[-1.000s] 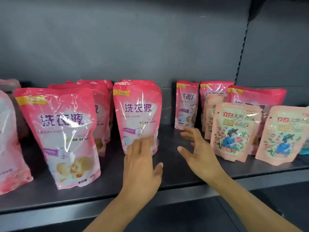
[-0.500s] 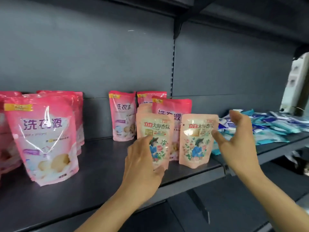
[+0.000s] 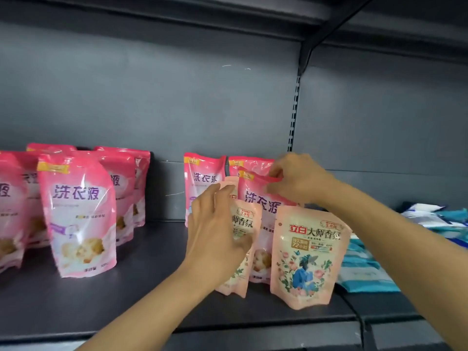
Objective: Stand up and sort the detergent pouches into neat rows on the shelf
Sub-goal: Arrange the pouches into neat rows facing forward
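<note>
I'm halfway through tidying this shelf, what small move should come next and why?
Probably lift the tall glossy pink pouch out from behind. The right hand pinches its top edge, and it stands behind the smaller peach floral pouches, mixing two kinds in one row.

Bare forearms (no sleeves), ringless hands
</note>
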### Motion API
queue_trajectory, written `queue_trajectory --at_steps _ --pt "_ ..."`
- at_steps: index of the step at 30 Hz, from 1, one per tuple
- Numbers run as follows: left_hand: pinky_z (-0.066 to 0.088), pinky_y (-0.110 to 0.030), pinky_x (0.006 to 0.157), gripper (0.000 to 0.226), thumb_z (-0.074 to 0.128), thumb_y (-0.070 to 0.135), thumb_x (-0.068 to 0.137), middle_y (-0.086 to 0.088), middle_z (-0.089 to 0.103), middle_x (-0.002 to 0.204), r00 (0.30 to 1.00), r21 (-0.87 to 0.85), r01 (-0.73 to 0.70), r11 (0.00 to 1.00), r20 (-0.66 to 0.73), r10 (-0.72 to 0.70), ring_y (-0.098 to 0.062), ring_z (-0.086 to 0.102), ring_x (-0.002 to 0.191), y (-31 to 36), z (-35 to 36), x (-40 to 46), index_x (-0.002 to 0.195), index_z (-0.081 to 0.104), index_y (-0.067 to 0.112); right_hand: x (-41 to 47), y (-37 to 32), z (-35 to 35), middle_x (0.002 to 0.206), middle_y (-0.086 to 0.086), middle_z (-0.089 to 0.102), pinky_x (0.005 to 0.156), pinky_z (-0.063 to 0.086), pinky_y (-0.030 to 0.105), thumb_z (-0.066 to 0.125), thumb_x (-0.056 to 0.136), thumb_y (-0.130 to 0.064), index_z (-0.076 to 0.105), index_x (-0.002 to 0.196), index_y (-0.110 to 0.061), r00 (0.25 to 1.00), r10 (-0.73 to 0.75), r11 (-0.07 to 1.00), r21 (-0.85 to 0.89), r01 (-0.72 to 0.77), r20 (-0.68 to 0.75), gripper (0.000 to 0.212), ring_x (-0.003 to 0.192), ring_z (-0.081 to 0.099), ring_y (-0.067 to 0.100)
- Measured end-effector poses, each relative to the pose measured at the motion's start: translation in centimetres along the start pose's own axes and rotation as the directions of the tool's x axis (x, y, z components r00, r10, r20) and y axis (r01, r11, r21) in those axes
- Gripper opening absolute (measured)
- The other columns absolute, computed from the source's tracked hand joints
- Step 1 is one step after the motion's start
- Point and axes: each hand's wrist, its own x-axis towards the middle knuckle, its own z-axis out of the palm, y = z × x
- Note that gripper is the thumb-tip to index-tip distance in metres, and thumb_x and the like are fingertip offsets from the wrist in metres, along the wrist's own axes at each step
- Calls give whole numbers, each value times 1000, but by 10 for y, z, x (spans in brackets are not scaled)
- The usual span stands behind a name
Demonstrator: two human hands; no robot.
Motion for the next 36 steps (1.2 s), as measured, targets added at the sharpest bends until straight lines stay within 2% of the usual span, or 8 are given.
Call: queue_trajectory --at_steps 4,11,14,17,23,27,30,36 --pt "19 -33 115 87 73 37 75 8 18 147 999 -1 47 999 21 -47 -12 11 136 -10 -2 9 143 20 30 29 -6 8 64 3 53 54 41 26 57 83 -11 57 68 -8 993 2 980 -198 22 121 15 58 50 18" --pt "21 -30 113 85 74 40 73 12 21 144 996 -49 68 996 67 -65 -8 12 134 -36 -15 19 141 22 32 46 -2 8 90 8 65 67 46 27 49 93 -14 70 92 -13 995 1 992 -126 12 102 22 81 59 23" --pt "26 -31 110 87 74 40 73 13 26 141 991 -82 92 992 101 -83 -6 16 131 -47 -23 24 142 21 31 56 -13 -4 71 -3 57 59 39 25 49 95 -24 57 66 -26 996 -35 998 -50 39 84 31 80 55 20" --pt "28 -35 112 92 77 39 71 15 28 142 986 -141 131 981 117 -115 -6 18 134 -58 -33 29 143 19 33 71 -29 -16 86 2 65 72 45 26 52 94 -27 68 88 -18 996 -60 997 54 57 72 20 85 59 19" --pt "25 -23 104 96 79 44 68 20 30 135 985 -153 171 973 48 -166 -4 22 132 -86 -54 29 141 19 33 101 -72 -10 94 1 67 71 48 23 58 92 -24 69 102 -13 989 -148 944 297 144 -10 19 81 61 16" --pt "36 -40 110 103 83 42 61 12 35 143 963 -128 270 954 24 -270 -13 33 134 -109 -71 14 141 19 32 102 -106 5 71 -2 57 40 33 4 56 93 -23 70 99 -10 970 -219 917 317 242 -109 20 55 46 3" --pt "36 -35 107 104 81 41 59 14 35 140 942 -145 333 932 -3 -337 -11 31 133 -119 -87 -5 141 19 31 98 -131 0 66 1 55 42 35 11 56 92 -22 70 92 -4 948 -283 899 304 315 -144 22 52 44 7" --pt "42 -42 103 102 80 45 55 11 39 134 891 -172 445 879 -14 -454 -17 40 127 -122 -107 -56 136 19 38 80 -177 -13 96 18 69 77 55 39 59 90 -21 70 96 -2 928 -345 880 296 372 -140 23 80 63 26"
